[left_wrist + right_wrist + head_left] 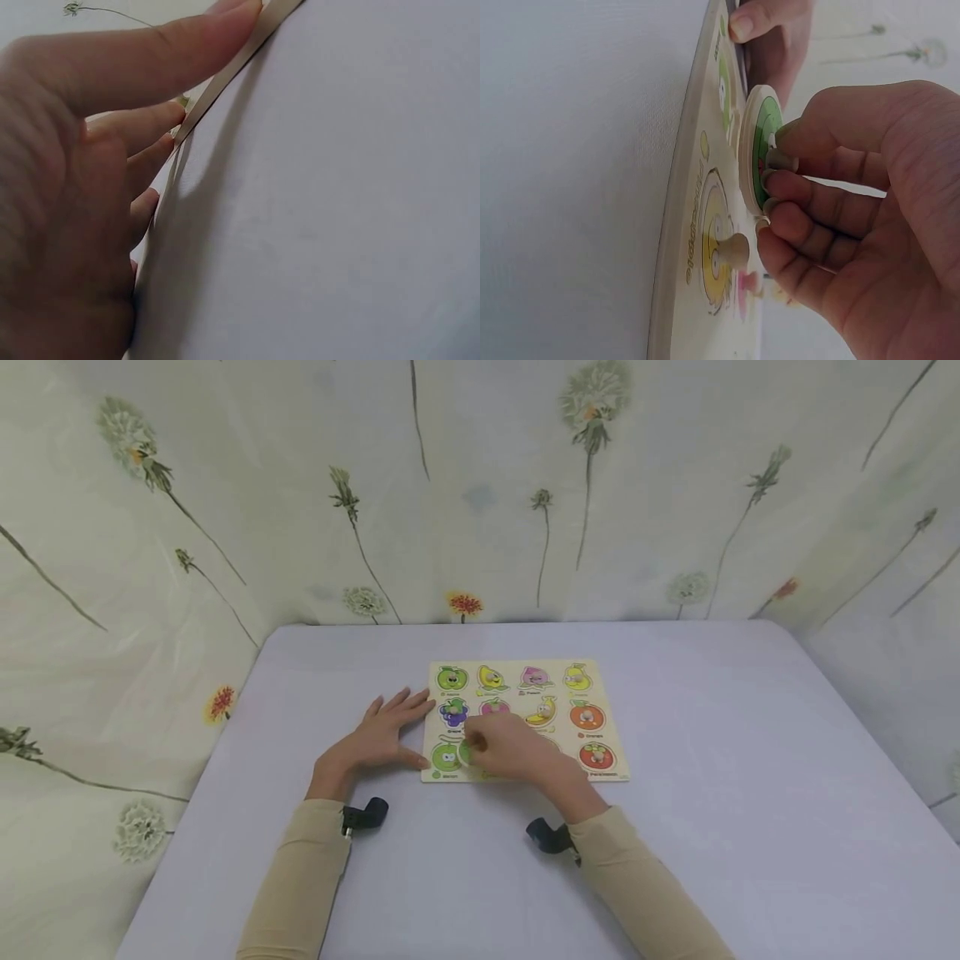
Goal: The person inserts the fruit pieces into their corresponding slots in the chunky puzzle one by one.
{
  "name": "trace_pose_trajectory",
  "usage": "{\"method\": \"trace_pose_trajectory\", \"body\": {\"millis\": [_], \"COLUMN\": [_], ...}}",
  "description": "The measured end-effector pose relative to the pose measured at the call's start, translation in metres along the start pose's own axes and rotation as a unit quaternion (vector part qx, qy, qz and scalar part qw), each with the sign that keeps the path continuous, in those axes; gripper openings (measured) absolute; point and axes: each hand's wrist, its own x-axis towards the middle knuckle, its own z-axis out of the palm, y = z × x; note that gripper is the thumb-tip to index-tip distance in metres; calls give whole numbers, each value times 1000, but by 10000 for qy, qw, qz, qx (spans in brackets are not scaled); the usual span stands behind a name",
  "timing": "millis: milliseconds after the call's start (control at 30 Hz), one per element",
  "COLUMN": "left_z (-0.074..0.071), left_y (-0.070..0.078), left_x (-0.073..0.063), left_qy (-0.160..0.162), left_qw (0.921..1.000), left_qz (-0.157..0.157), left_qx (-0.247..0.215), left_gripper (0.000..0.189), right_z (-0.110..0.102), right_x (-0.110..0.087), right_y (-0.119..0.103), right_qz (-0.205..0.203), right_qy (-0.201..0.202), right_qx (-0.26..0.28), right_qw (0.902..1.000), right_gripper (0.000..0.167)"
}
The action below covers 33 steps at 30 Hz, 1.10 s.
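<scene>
A wooden peg puzzle board (562, 695) with cartoon fruit pieces lies on the table. My right hand (513, 747) pinches the small knob of a round green melon piece (766, 124) between thumb and fingertips. Raised off the board and tilted in the right wrist view, the piece overlaps the board's lower-left melon picture (445, 757) in the head view. Next to it, the pineapple piece (716, 259) sits in the board with its knob up. With its fingers spread, my left hand (378, 735) touches the board's left edge; its thumb is at the lower-left corner.
White cloth covers the table (712, 827) around the board. Behind it hangs a curtain (487, 527) printed with dandelions. Small black wrist cameras are strapped to both wrists. Other knobbed pieces, such as the orange (587, 718) and persimmon (597, 757), sit along the board's right side.
</scene>
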Motion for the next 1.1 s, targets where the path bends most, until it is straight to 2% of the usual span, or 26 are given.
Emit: {"method": "trace_pose_trajectory", "body": {"millis": [333,700,1100], "left_z": [-2,-5,-6], "left_y": [2,3,5], "left_x": [1,1,0], "left_qy": [-211,-267,-213], "left_qw": [9996,9994,9996], "left_qz": [-207,-193,-122], "left_qx": [15,-56,-112], "left_gripper": [109,109,109], "right_z": [9,14,17], "right_x": [9,16,21], "right_y": [-2,-9,-14], "right_qz": [7,-149,-26], "right_qy": [-158,-195,-201], "right_qx": [151,221,216], "right_qw": [9998,9995,9996], "right_gripper": [7,7,6]}}
